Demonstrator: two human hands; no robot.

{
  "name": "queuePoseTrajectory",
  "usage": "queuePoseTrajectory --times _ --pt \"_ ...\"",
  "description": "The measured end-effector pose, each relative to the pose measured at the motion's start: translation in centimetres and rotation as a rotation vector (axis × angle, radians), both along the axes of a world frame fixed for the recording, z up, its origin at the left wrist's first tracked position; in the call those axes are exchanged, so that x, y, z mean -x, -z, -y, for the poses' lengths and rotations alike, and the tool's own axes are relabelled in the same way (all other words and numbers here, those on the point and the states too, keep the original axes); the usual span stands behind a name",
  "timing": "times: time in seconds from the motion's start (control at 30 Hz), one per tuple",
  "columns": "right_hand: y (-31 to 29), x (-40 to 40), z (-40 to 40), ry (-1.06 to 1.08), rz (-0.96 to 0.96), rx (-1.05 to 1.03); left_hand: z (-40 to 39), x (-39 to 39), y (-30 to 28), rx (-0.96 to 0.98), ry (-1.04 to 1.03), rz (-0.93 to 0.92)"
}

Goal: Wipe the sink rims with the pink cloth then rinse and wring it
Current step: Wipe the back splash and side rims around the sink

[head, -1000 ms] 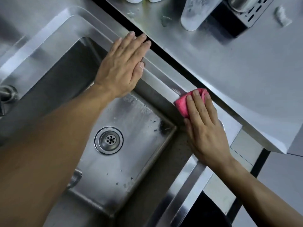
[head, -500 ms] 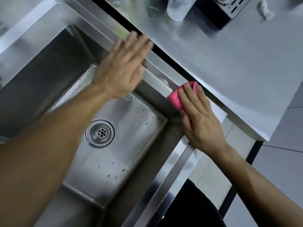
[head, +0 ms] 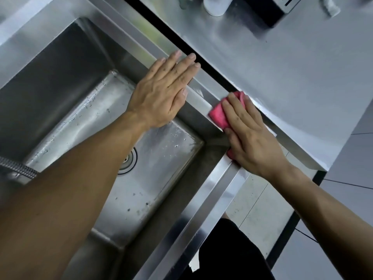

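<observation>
- The right hand point(head: 252, 138) lies flat, fingers together, pressing the pink cloth point(head: 219, 115) onto the sink rim point(head: 198, 100) at the basin's corner; cloth shows past the fingertips and beside the palm
- The left hand point(head: 163, 91) rests open, palm down, fingers together on the same rim, just beside the cloth, holding nothing
- Below them the steel sink point(head: 157, 178) is dotted with water drops, its drain point(head: 129, 162) partly hidden by the left forearm
- A steel counter point(head: 282, 67) runs beyond a dark gap
</observation>
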State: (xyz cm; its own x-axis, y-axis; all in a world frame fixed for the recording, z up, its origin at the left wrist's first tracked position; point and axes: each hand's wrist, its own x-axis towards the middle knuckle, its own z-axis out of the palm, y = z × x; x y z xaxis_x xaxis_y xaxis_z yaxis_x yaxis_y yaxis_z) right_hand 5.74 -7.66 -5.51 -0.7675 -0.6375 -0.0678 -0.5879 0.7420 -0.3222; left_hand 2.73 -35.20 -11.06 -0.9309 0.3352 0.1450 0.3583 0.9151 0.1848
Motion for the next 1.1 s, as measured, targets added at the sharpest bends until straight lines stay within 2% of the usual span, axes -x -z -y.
queuePoseTrajectory --times 0.17,0.4,0.6,0.87,0.93,1.03,1.1 --pt "1.7 3.9 5.5 -0.087 -0.13 0.05 -0.4 -0.3 0.2 0.011 -0.027 -0.027" --pt "0.4 -1.6 -2.0 -0.065 0.001 0.083 -3.4 -1.6 0.0 -0.029 -0.088 -0.002" --pt "1.7 3.2 2.2 -0.098 -0.056 0.06 -4.2 -2.0 0.6 -0.041 -0.11 -0.043" --pt "-0.4 -0.7 -8.8 -0.382 0.042 -0.015 -5.3 -2.5 0.3 0.007 -0.18 -0.005" --pt "0.2 0.7 -8.7 -0.317 0.003 0.017 -5.6 -2.6 0.2 0.007 -0.203 0.019" --pt "0.9 -0.9 -5.9 -0.019 -0.023 0.106 -6.3 -3.0 -0.5 0.015 -0.219 0.036" --pt "1.3 -5.0 -5.2 -0.022 0.006 0.113 -7.6 -3.4 -0.9 0.022 -0.138 0.028"
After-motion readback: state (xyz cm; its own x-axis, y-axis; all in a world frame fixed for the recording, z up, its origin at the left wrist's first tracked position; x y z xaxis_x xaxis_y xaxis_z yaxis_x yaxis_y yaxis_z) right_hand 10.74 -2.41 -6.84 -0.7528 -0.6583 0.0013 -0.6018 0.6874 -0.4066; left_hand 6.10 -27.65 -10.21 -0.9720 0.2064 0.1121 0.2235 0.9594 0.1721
